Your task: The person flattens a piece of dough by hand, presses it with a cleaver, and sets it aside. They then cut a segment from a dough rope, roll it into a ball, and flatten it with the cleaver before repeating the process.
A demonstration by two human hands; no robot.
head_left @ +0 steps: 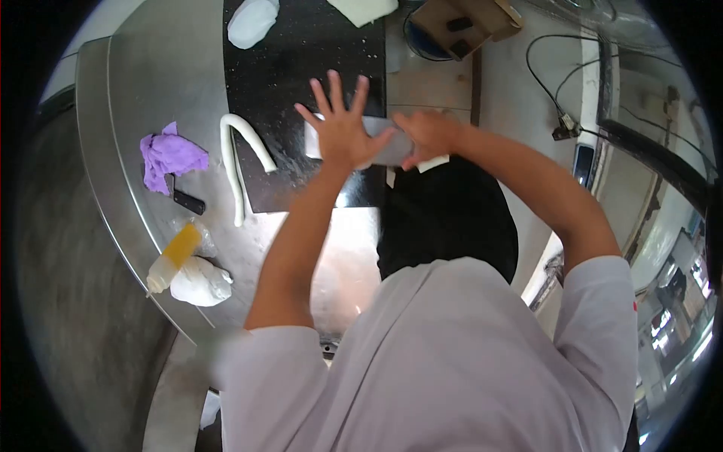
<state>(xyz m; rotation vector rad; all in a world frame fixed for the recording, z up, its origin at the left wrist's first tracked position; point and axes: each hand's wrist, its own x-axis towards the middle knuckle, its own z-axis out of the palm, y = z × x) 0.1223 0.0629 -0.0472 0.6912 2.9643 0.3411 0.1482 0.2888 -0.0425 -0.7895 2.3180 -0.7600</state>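
My left hand (343,135) has its fingers spread, palm down, over a flat grey blade (389,143) at the near right part of the black board (301,75). Whether the palm presses on the blade or hovers cannot be made out. My right hand (428,135) is closed on the blade's right end; its handle, if any, is hidden. A white piece, apparently dough (311,141), shows at the left of my left hand, partly covered by it. To the left, a bent white dough rope (228,154) lies across the board's edge onto the steel table.
A white lump (254,22) and a pale slab (365,9) lie on the board's far end. On the steel table (166,83) are a purple cloth (173,154), a black-handled knife (188,202), a yellow-filled bottle (177,252) and a white bundle (199,282). A cardboard box (452,26) stands far right.
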